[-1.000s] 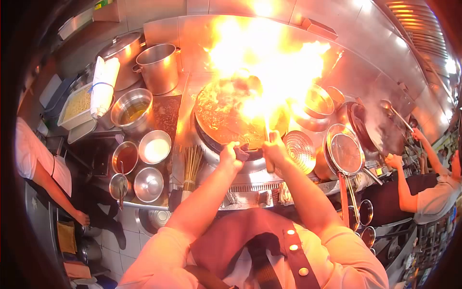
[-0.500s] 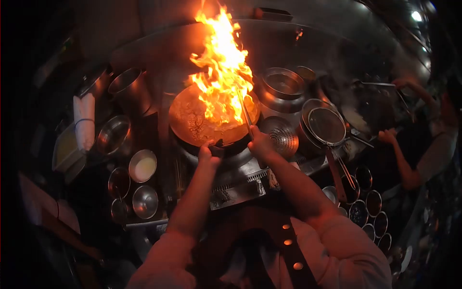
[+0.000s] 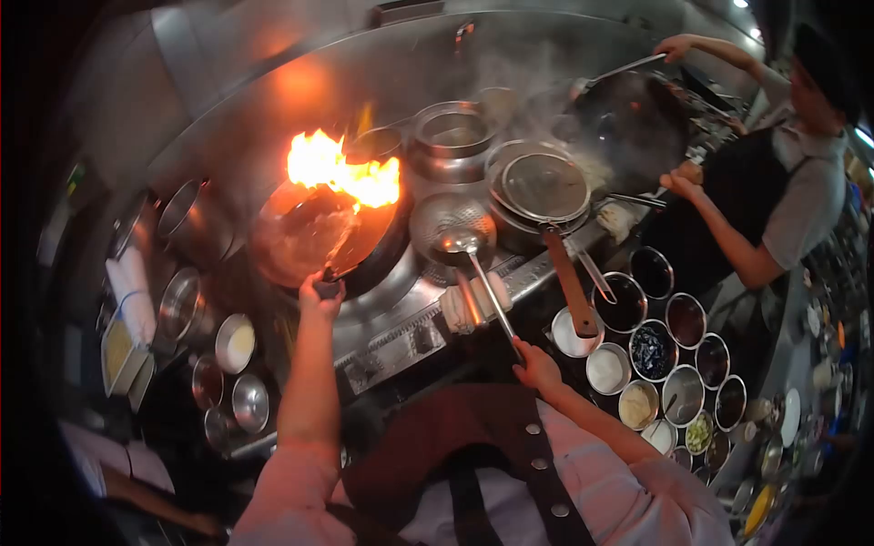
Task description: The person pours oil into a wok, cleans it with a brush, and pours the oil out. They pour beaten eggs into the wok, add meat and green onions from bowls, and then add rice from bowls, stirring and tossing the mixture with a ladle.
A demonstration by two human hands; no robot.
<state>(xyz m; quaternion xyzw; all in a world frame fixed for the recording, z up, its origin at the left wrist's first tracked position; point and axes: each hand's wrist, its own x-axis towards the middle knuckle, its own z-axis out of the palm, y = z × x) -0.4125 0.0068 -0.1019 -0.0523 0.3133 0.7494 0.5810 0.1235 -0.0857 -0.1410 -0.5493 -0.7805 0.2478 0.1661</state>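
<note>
Two closed grips: left hand [image 3: 320, 293] holds the tilted burning wok [image 3: 305, 238], right hand [image 3: 537, 366] the ladle [image 3: 458, 244]. Flames [image 3: 344, 173] could burn that left hand, or oil could spill over the stove [image 3: 401, 320] front edge.

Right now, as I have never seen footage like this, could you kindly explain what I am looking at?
There is no machine here: one camera sits on a cook's head, looking down at two bare hands. The left hand grips the rim of a tilted wok, with flames rising from it. The right hand holds the long handle of a ladle, whose bowl lies by a perforated strainer. Small bowls stand at the right, where another person works a second wok.
</note>
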